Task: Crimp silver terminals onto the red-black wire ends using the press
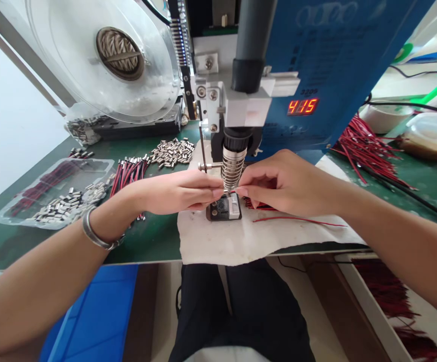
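Under the coiled-spring tip of a soldering machine (234, 168), my two hands meet from either side. My left hand (182, 192) comes in with fingers pressed together at the tip; whatever they pinch is too small to make out. From the other side my right hand (286, 183) pinches thumb and forefinger on a thin red wire, of which only a short bit shows. Just below the fingertips sits a small black and silver jig (224, 208) on a white cloth (218, 246). A single red wire (297, 218) lies on the cloth, and more wires are partly hidden under my right hand.
Behind stands the blue machine housing (316, 50) with a red display (303, 106). A large clear reel (67, 65) is at the back left. Metal connectors (173, 152) lie in a pile near a clear plastic tray (101, 163). Red wires (369, 146) are heaped at right.
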{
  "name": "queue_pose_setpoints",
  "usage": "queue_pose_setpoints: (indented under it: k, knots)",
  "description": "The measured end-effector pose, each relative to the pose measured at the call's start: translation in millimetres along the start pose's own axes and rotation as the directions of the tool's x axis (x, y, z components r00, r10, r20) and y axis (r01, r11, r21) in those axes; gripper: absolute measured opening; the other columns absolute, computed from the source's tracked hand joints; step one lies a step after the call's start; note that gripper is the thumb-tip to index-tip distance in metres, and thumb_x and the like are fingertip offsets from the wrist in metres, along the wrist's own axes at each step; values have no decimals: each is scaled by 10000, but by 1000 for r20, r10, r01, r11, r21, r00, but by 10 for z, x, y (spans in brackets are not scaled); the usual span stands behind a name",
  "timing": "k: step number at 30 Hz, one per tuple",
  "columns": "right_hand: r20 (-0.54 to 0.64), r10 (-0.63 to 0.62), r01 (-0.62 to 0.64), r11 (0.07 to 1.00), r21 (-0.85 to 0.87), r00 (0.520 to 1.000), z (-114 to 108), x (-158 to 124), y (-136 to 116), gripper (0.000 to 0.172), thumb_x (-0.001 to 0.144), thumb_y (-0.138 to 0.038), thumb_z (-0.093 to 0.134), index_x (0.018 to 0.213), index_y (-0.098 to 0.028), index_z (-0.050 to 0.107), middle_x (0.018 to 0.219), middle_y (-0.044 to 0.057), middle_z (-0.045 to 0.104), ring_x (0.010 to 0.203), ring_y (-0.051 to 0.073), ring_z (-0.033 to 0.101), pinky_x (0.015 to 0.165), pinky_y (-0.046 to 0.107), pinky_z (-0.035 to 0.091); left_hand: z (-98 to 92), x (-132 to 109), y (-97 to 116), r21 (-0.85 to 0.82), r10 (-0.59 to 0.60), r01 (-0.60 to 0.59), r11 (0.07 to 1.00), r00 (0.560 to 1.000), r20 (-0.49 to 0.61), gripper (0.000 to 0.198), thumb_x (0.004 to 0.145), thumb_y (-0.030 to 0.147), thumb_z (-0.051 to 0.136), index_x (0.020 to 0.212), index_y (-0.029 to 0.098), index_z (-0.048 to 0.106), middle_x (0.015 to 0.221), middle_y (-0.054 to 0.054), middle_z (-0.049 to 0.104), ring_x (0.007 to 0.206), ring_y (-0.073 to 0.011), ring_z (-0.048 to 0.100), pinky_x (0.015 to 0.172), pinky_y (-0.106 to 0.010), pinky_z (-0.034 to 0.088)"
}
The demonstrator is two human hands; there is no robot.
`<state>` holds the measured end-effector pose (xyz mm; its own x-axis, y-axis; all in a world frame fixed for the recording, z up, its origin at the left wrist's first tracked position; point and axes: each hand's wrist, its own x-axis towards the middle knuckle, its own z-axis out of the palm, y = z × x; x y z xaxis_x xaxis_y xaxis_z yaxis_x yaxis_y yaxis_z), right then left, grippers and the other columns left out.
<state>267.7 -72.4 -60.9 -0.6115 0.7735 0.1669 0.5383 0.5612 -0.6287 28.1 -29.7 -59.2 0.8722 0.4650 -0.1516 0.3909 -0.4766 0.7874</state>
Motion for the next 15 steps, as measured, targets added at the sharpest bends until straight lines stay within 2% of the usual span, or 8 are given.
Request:
queue_pose_setpoints:
  k: [7, 15]
  knots:
    - [3, 7, -7, 1000, -4, 1000, 2, 0, 5, 248, 950, -263, 609, 731, -191, 701, 603, -43, 686, 502, 92, 542, 586, 277, 387, 10, -4, -3, -3, -1, 1, 1000, 1000, 6, 353, 992, 403, 491, 721, 233, 341, 655, 20, 354, 577, -121, 399, 536, -266, 373]
    - [-3, -78, 78, 995, -61, 997, -6, 6, 43, 238, 951, -290, 623, 765, -180, 722, 659, -22, 711, 551, 99, 542, 611, 281, 382, -1, -21, 42, -8, -56, 56, 998, 998, 7, 350, 1001, 372, 487, 706, 209, 391, 633, 43, 336, 554, -86, 357, 530, -219, 350]
